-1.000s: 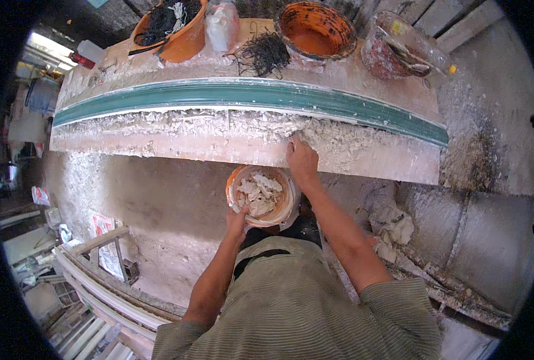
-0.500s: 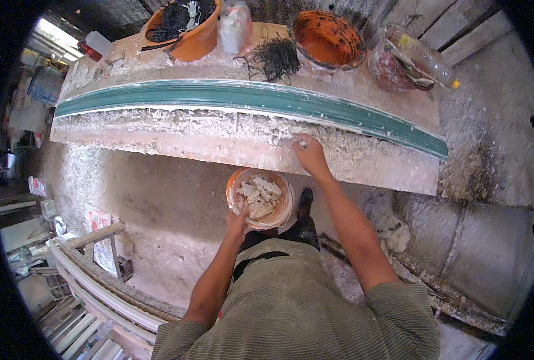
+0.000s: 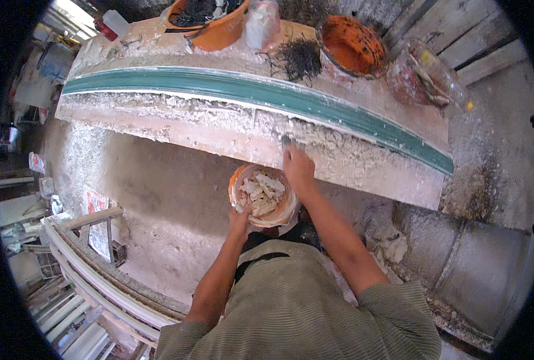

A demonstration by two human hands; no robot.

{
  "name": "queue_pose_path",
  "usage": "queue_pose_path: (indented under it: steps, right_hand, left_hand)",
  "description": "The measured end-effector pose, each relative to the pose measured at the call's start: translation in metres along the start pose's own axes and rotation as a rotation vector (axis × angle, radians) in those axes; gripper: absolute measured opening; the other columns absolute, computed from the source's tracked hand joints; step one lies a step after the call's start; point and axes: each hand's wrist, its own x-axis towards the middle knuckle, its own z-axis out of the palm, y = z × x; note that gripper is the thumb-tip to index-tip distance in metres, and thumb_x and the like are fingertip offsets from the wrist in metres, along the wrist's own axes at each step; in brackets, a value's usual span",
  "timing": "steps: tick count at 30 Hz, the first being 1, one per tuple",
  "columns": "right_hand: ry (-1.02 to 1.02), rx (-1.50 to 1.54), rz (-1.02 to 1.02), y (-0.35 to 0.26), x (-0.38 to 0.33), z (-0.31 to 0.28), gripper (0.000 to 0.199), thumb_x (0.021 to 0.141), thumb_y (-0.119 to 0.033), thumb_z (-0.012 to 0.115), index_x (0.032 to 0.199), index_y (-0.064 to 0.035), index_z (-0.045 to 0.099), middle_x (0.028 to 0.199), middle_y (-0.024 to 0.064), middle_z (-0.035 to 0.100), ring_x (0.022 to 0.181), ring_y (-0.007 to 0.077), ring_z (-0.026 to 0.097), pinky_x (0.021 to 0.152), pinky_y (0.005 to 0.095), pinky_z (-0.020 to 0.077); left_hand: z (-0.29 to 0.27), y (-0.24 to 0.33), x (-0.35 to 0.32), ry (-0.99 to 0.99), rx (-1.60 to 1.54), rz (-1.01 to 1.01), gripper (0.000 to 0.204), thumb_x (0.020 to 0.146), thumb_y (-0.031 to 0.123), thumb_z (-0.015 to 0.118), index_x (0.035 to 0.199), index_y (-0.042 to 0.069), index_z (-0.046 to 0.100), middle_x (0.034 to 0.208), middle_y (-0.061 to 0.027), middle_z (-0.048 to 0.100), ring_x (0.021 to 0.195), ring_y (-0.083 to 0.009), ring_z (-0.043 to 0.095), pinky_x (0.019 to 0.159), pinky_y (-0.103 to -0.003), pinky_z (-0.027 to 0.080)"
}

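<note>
My left hand (image 3: 238, 219) grips the near left rim of an orange, plaster-smeared bucket (image 3: 235, 187), which hangs in front of my body below the table edge. Pale broken plaster chunks (image 3: 262, 191) lie inside it. My right hand (image 3: 299, 171) is closed at the table's front edge, just above the bucket's right side. From its fingers sticks a small grey blade-like tool (image 3: 286, 140), blurred and mostly hidden by the hand. Its tip is over crusty plaster scraps (image 3: 315, 137) along the near side of a long green moulding strip (image 3: 237, 86) with white edges.
Along the table's (image 3: 387, 174) back stand an orange tub (image 3: 219, 37) of black fibres, a plastic bag (image 3: 261, 24), a black fibre heap (image 3: 300, 59), an empty-looking orange basin (image 3: 348, 51) and a clear bottle (image 3: 453, 90). A wooden frame (image 3: 99, 288) with white lengths lies lower left.
My right hand has moved left and nearer to the bucket, bringing the grey tool into sight. The bucket stays in my left hand. The whole view has shifted and tilted slightly.
</note>
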Motion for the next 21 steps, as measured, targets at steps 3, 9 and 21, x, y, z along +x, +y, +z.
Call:
queue_pose_path:
  steps: [3, 9, 21]
  right_hand:
    - [-0.091, 0.029, -0.026, -0.008, -0.025, 0.002, 0.020, 0.096, -0.022, 0.061, 0.111, -0.0096, 0.064, 0.087, 0.0201, 0.068, 0.078, 0.0409, 0.068, 0.068, 0.0517, 0.0553]
    - [0.077, 0.009, -0.024, -0.033, 0.005, 0.046, 0.018, 0.096, -0.024, 0.063, 0.111, -0.0139, 0.065, 0.085, 0.0176, 0.067, 0.072, 0.0400, 0.068, 0.061, 0.0522, 0.0549]
    - [-0.008, 0.056, 0.090, -0.036, 0.034, 0.057, 0.018, 0.096, -0.022, 0.063, 0.108, -0.0103, 0.069, 0.082, 0.0192, 0.069, 0.076, 0.0391, 0.070, 0.072, 0.0471, 0.0549]
  left_hand:
    - [-0.006, 0.002, 0.004, 0.051, 0.040, -0.002, 0.053, 0.083, 0.005, 0.071, 0.132, -0.004, 0.053, 0.119, -0.0153, 0.066, 0.104, -0.0257, 0.067, 0.087, -0.039, 0.056]
    - [-0.023, 0.006, 0.006, 0.015, -0.098, -0.020, 0.052, 0.081, 0.004, 0.072, 0.130, -0.003, 0.055, 0.117, -0.0147, 0.067, 0.099, -0.0262, 0.069, 0.084, -0.037, 0.057]
    - [-0.050, 0.013, 0.019, 0.149, -0.080, -0.017, 0.052, 0.083, 0.008, 0.073, 0.131, 0.001, 0.054, 0.115, -0.0127, 0.067, 0.100, -0.0230, 0.068, 0.075, -0.035, 0.058]
